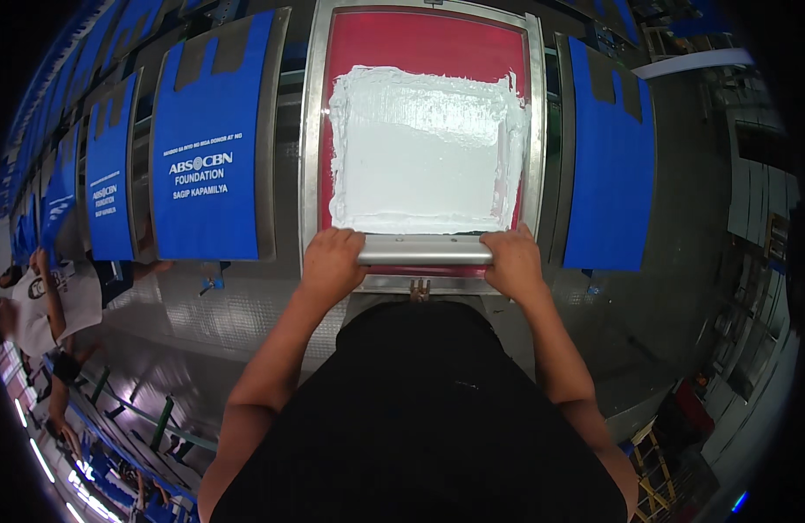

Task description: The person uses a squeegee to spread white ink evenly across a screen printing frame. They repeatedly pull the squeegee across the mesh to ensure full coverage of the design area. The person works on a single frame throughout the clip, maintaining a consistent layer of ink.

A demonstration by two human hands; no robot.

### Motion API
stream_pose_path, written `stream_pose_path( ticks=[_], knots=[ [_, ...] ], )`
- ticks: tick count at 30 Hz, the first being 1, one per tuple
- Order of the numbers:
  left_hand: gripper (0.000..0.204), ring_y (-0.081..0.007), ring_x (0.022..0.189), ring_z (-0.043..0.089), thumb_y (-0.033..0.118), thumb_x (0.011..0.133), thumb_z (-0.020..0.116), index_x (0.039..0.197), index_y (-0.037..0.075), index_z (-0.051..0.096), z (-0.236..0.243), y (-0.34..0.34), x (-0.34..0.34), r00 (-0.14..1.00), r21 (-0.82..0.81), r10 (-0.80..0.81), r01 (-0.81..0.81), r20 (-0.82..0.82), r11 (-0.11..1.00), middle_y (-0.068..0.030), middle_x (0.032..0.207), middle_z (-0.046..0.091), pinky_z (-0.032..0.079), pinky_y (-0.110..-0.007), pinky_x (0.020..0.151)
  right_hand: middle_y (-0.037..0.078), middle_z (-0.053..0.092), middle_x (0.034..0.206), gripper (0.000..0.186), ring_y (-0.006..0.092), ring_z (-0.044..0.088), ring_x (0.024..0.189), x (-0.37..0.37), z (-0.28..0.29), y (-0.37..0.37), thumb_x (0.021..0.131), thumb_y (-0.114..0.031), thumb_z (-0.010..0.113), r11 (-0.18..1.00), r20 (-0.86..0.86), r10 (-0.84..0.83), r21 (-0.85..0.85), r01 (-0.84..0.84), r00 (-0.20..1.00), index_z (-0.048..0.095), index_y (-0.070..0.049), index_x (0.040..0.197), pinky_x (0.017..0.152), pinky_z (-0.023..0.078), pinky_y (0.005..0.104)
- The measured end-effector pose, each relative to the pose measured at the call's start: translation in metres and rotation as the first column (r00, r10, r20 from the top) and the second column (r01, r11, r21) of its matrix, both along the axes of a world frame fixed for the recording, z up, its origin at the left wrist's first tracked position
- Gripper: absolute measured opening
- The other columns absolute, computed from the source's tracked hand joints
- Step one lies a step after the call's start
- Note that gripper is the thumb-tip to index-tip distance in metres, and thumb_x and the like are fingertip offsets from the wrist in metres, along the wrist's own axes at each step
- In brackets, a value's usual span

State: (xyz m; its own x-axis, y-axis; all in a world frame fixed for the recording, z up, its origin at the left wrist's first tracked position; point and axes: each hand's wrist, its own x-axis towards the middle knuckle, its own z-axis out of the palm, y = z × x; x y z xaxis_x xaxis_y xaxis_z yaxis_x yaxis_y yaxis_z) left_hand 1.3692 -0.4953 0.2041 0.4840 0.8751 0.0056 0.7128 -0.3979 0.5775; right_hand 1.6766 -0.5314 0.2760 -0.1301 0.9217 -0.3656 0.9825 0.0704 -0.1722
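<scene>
A screen-printing frame [534, 131] with silver metal sides lies straight ahead of me, its mesh [428, 33] dark pink. Thick white ink [420, 157] covers most of the mesh, with ridges along its edges. Across the near end of the frame lies a squeegee [425, 253] with a silver metal handle. My left hand [334, 261] is closed round its left end, and my right hand [513, 261] grips its right end. The squeegee's blade edge is mostly hidden under the handle, close to the ink's near border.
Blue fabric pieces with white print [197, 187] lie on boards to the left. Right of the frame, a plain blue fabric piece [607, 166] lies on another board. Other people work at the far left, one in a white shirt [58, 305].
</scene>
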Motion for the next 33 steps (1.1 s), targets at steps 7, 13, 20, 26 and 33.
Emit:
stream_pose_path(
  ticks=[7, 13, 20, 26, 33],
  knots=[
    [0.037, -0.0314, 0.091, 0.059, 0.001, 0.056, 0.070, 0.092, 0.007, 0.064, -0.008, 0.041, 0.018, 0.999, 0.112, 0.041, -0.044, 0.032, 0.993, -0.0104, 0.092, 0.063, 0.046, -0.041, 0.081, 0.012, 0.066, 0.095, 0.040, 0.0327, 0.060, 0.094, 0.007, -0.011, 0.034, 0.055, 0.002, 0.068, 0.983, 0.021, -0.007, 0.182, 0.003, 1.000, 0.067, -0.007, 0.094, 0.104, 0.037, 0.0544],
    [0.024, -0.0340, 0.084, 0.065, 0.024, 0.070, 0.076, 0.088, 0.010, 0.069, -0.023, 0.225, 0.055, 0.998, 0.101, 0.050, -0.045, -0.047, 0.994, -0.0140, 0.084, 0.068, 0.052, -0.045, 0.073, 0.015, 0.067, 0.078, 0.027, 0.0324, 0.065, 0.079, 0.063, -0.030, 0.205, 0.066, -0.009, 0.063, 0.963, 0.123, 0.073, 0.250, -0.102, 0.990, 0.068, -0.012, 0.092, 0.089, 0.047, 0.0440],
    [0.027, -0.0315, 0.086, 0.062, 0.008, 0.066, 0.074, 0.092, 0.008, 0.067, 0.026, 0.074, 0.011, 1.000, -0.055, 0.008, -0.009, -0.029, 0.998, -0.0109, 0.087, 0.066, 0.050, -0.043, 0.079, 0.013, 0.068, 0.089, 0.038, 0.0320, 0.063, 0.090, 0.022, 0.029, 0.068, 0.065, -0.002, 0.063, 0.997, 0.039, 0.045, -0.071, -0.042, 0.998, 0.069, -0.011, 0.101, 0.106, 0.036, 0.0481],
    [0.033, -0.0306, 0.087, 0.059, 0.000, 0.056, 0.067, 0.089, 0.007, 0.063, -0.011, 0.042, 0.017, 1.000, 0.113, -0.007, 0.005, 0.025, 0.994, -0.0123, 0.095, 0.063, 0.046, -0.042, 0.079, 0.011, 0.068, 0.091, 0.040, 0.0294, 0.063, 0.092, 0.013, -0.009, 0.035, 0.061, 0.001, 0.066, 0.995, 0.026, -0.012, 0.096, 0.010, 1.000, 0.068, -0.009, 0.100, 0.109, 0.031, 0.0525],
    [0.032, -0.0326, 0.084, 0.066, 0.031, 0.072, 0.076, 0.096, 0.011, 0.070, 0.002, 0.228, 0.046, 0.979, -0.100, 0.035, -0.057, -0.201, 0.993, -0.0139, 0.089, 0.069, 0.053, -0.043, 0.076, 0.013, 0.070, 0.091, 0.035, 0.0322, 0.066, 0.087, 0.052, -0.017, 0.211, 0.068, -0.009, 0.061, 0.991, 0.097, 0.010, 0.135, -0.023, 0.995, 0.069, -0.013, 0.101, 0.084, 0.050, 0.0447]
  ],
)
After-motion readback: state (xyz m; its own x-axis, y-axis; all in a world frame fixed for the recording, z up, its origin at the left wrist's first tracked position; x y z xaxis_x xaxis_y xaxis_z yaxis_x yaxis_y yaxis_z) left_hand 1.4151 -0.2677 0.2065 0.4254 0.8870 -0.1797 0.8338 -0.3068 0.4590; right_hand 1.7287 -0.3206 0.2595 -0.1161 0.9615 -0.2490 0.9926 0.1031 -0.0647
